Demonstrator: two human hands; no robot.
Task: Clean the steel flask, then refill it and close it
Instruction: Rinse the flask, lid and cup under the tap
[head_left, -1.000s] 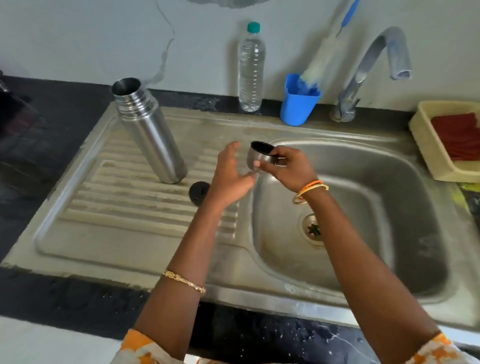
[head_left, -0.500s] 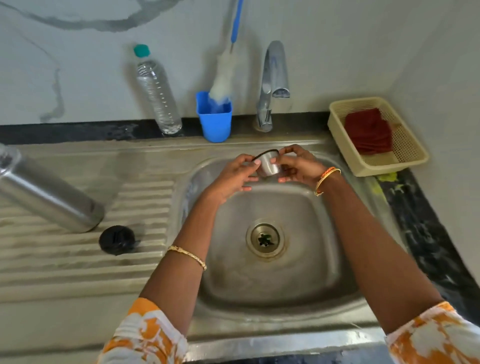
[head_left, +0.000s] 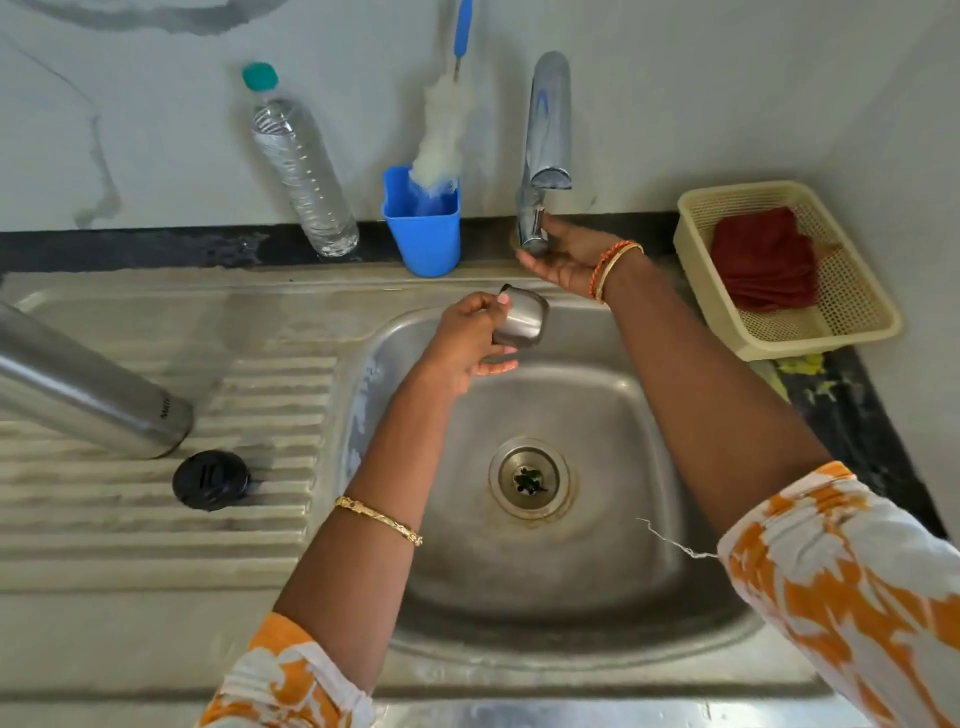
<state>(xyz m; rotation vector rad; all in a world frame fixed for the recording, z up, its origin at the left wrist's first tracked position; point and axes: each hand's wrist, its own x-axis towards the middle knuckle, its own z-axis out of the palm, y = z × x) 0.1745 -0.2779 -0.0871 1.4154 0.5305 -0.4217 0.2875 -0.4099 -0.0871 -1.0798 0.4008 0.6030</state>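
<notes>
The steel flask stands open on the ribbed drainboard at the left, its top cut off by the frame edge. Its black stopper lies on the drainboard just right of the flask's base. My left hand holds the small steel cap cup over the back edge of the sink basin. My right hand rests on the base lever of the tap, fingers curled around it. No water is seen running.
A clear plastic water bottle with a green cap and a blue cup holding a bottle brush stand behind the sink. A cream basket with a red cloth sits at the right.
My right hand let go of the cap cup and reached back to the tap's base. My left hand now holds the cup alone. The view shifted right over the basin.
</notes>
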